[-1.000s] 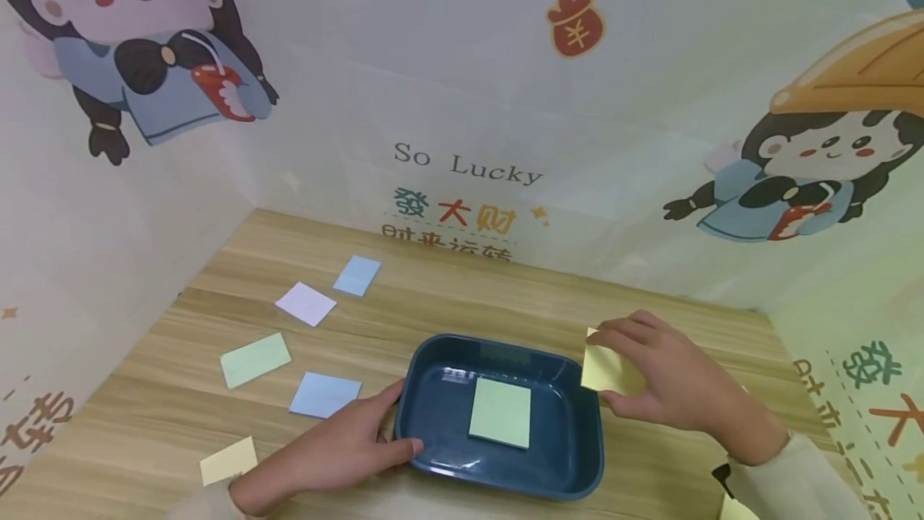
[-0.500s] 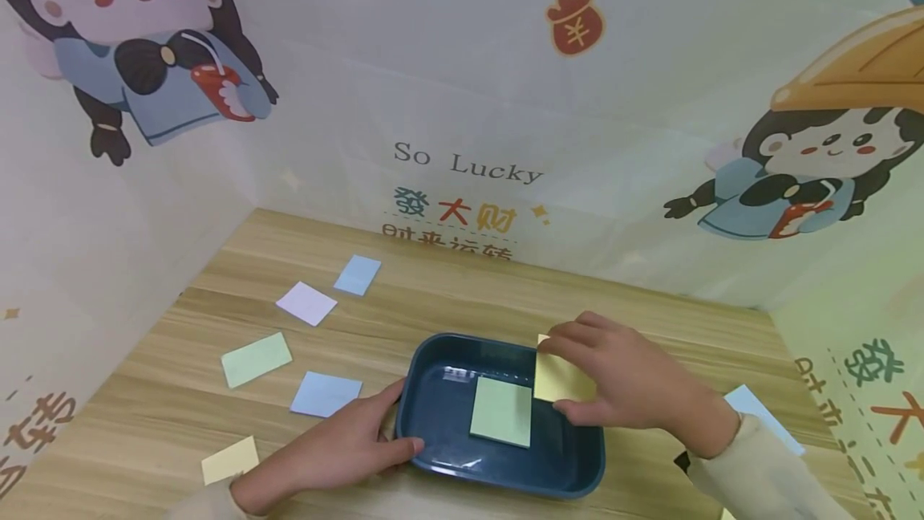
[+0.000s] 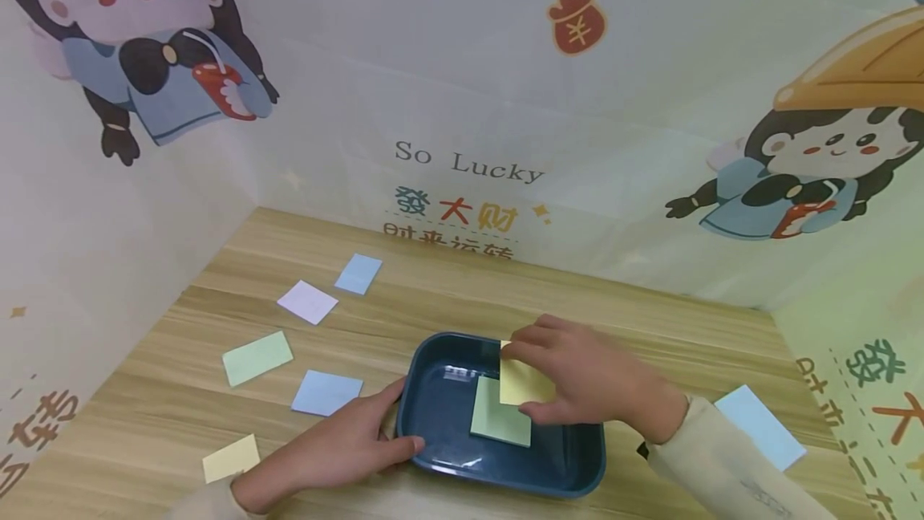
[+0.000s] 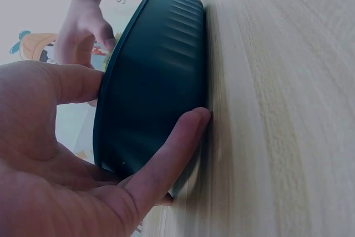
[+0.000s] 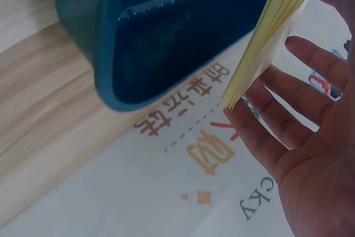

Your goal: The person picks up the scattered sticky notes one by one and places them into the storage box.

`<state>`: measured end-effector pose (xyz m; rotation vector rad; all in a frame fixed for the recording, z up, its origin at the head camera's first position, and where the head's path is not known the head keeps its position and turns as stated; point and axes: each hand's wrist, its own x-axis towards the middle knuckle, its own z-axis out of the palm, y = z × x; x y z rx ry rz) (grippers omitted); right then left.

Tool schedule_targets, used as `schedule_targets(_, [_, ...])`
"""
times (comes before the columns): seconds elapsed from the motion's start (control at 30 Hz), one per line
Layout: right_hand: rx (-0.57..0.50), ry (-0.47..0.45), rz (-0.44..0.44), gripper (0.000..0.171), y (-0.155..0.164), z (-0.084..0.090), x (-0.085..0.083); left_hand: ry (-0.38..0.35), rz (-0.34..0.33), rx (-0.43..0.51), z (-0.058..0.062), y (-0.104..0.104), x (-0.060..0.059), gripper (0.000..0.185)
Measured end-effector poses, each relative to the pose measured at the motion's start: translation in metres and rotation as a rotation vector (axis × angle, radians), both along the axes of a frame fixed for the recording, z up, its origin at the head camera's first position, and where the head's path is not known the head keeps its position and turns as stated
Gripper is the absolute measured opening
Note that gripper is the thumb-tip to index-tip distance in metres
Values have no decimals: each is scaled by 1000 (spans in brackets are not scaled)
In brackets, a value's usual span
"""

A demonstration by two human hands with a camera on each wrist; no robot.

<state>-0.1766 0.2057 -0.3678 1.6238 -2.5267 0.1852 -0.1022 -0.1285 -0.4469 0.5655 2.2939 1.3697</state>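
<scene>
A dark blue rectangular tray (image 3: 436, 416) sits on the wooden table, holding a pad of green sticky notes (image 3: 494, 428). My left hand (image 3: 342, 444) grips the tray's left end; in the left wrist view its thumb is at the rim and a finger (image 4: 172, 151) runs along the outer wall. My right hand (image 3: 592, 375) pinches a pad of yellow sticky notes (image 3: 516, 387) between thumb and fingers. It hovers over the tray, covering part of the green pad in the head view. The right wrist view shows the yellow pad (image 5: 260, 45) edge-on, its sheets slightly fanned.
Left of the tray lie a near blue pad (image 3: 327, 393), a far blue pad (image 3: 358, 274), a lilac pad (image 3: 308, 302), a green pad (image 3: 257, 358) and a yellow pad (image 3: 229, 458). A light blue pad (image 3: 761, 428) lies at right. A printed cloth wall (image 3: 462, 87) encloses the table.
My right hand has carried the yellow sticky-note pad leftward from beside the tray's right rim to above the green pad. The light blue pad at right has come into sight. My left hand stays put.
</scene>
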Motion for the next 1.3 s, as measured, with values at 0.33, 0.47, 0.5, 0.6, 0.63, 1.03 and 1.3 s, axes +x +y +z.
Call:
schedule_targets(0.33, [115,-43,25,56,-26,-8,-4,-4,1,2,0,-1,0,82])
schedule_targets(0.47, [189,-47,15,57,-35,-13,-4,-9,-1,-1,0,-2,0,83])
schedule_targets(0.5, [200,-42,16,57,-37,-15,-4,-11,-2,-1,0,-2,0,83])
schedule_targets(0.6, [218,-31,19,57,-42,-19,-4,-19,-8,1,1,-2,-1,83])
schedule_targets(0.63, [225,-34,16,57,-43,-20,-4,-22,-9,2,1,-2,-1,82])
schedule_targets(1.03, [422,-176,-167,60,-58,-30,-1,-2,-17,13,1,-1,0,82])
schedule_targets(1.3, [472,-171,-207,60,-60,-29,4,-16,-16,20,2,-1,1,82])
